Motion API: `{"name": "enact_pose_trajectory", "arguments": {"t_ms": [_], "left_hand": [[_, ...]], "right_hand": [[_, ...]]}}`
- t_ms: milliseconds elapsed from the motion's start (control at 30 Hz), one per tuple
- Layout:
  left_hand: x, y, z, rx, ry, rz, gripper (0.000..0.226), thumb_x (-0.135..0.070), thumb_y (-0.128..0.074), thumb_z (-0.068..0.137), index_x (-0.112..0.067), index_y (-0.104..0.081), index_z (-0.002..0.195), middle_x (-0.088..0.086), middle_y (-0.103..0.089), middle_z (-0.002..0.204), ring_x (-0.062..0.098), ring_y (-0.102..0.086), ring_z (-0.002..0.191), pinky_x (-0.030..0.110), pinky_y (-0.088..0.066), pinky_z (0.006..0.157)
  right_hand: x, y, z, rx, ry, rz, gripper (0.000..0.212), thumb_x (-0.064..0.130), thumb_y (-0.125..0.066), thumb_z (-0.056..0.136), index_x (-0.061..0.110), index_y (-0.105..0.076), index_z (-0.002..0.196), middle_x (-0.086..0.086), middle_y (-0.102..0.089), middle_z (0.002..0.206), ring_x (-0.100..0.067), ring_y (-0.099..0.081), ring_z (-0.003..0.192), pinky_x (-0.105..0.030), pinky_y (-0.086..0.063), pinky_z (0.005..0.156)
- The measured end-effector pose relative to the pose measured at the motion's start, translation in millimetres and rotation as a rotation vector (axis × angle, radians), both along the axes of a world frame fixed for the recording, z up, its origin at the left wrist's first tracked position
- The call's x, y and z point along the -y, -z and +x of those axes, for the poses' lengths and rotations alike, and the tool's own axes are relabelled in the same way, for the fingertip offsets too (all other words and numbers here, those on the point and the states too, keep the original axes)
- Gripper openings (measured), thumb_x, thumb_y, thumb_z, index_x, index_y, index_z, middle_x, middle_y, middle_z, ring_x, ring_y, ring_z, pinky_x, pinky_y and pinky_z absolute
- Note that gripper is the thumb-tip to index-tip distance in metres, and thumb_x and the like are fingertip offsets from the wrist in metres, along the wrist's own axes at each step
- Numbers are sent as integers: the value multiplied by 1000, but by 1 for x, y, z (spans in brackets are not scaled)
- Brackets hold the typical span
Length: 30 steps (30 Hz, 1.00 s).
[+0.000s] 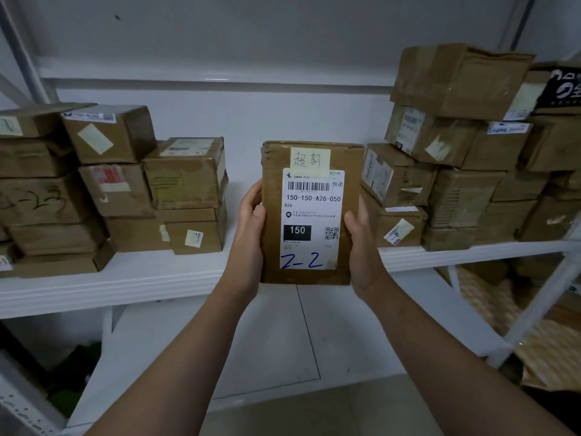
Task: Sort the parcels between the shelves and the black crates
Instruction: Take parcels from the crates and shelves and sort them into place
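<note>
Fingers [253,196] of the left hand [250,234] and right hand [361,237] grasp the parcel [309,215] by its side edges, upright before the shelf [151,278] gap, and it may slip down if this grip loosens.

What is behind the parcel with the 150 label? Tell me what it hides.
Behind the parcel, gripped upright by the left hand and right hand, the shelf and back wall show between the left box stack and right box stack. Whatever lies straight behind it is covered.
</note>
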<state>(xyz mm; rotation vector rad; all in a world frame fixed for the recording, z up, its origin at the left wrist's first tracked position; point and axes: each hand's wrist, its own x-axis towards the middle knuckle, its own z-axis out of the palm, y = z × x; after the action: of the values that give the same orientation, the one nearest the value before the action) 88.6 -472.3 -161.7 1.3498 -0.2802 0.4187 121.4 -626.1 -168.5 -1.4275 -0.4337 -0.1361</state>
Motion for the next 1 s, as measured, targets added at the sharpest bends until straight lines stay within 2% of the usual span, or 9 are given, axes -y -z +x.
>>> {"name": "enact_pose_trajectory", "arguments": {"t_ms": [67, 133, 233, 300, 400, 633, 733, 900, 1000], "left_hand": [[-10, 2, -13, -9, 25, 70, 42, -34, -53, 93, -48, -36, 129, -16, -59, 126, 7, -59, 114, 33, -57, 83], [-17, 9, -26, 2, 18, 142, 59, -30, -65, 86, -40, -35, 136, -14, -55, 131, 10, -54, 121, 33, -57, 83], [-24, 21, -39, 27, 5, 184, 67, -25, -62, 83, -24, -33, 144, -5, -54, 133, 14, -55, 121, 33, -58, 78], [-24, 25, -45, 44, 13, 218, 62, -21, -58, 89, -20, -32, 145, -1, -56, 133, 18, -57, 119, 31, -58, 76], [-17, 29, -53, 39, 50, 248, 58, -17, -55, 94, -18, -31, 146, 2, -55, 134, 22, -58, 119, 40, -58, 80], [22, 46, -77, 11, 156, 264, 59, -24, -57, 93, -25, -31, 147, -2, -55, 136, 21, -57, 120, 46, -57, 83], [51, 57, -86, -28, 218, 268, 61, -29, -58, 90, -29, -33, 146, -5, -57, 133, 20, -57, 120, 46, -56, 85], [124, 89, -105, -107, 358, 330, 57, -31, -60, 92, -32, -36, 143, -8, -61, 127, 16, -60, 115, 41, -57, 85], [186, 105, -119, -135, 457, 352, 53, -30, -59, 92, -32, -39, 141, -10, -62, 125, 14, -62, 112, 36, -57, 85]], "right_hand": [[-3, 5, -12, 7, 22, -30, 54, 42, -43, 91, 40, -30, 144, 13, -54, 136, -10, -52, 125, -46, -44, 103], [-5, 9, -25, 3, 46, -35, 36, 34, -41, 100, 51, -36, 131, 26, -62, 118, -1, -59, 112, -29, -54, 89], [-5, 12, -49, 60, 178, -66, 32, 23, -44, 101, 51, -41, 118, 28, -61, 111, 8, -60, 103, -15, -52, 77], [-5, 15, -65, 100, 238, -88, 32, 23, -47, 99, 40, -43, 127, 13, -59, 124, -1, -59, 112, -24, -54, 87], [0, 21, -87, 101, 292, -77, 34, 23, -47, 99, 37, -41, 130, 4, -58, 130, -10, -58, 117, -33, -53, 94], [36, 38, -133, 77, 448, -98, 36, 21, -44, 101, 25, -42, 137, 13, -60, 121, 1, -59, 109, -16, -51, 82], [62, 52, -151, 26, 532, -87, 35, 23, -44, 100, 29, -42, 135, 18, -61, 115, 5, -61, 104, -13, -50, 79], [126, 89, -195, -127, 663, -31, 34, 32, -46, 99, 36, -41, 132, 9, -61, 122, -4, -63, 106, -25, -55, 85], [181, 105, -224, -207, 756, -31, 46, 38, -49, 97, 29, -40, 141, 2, -60, 129, -12, -60, 115, -39, -52, 96]]}}
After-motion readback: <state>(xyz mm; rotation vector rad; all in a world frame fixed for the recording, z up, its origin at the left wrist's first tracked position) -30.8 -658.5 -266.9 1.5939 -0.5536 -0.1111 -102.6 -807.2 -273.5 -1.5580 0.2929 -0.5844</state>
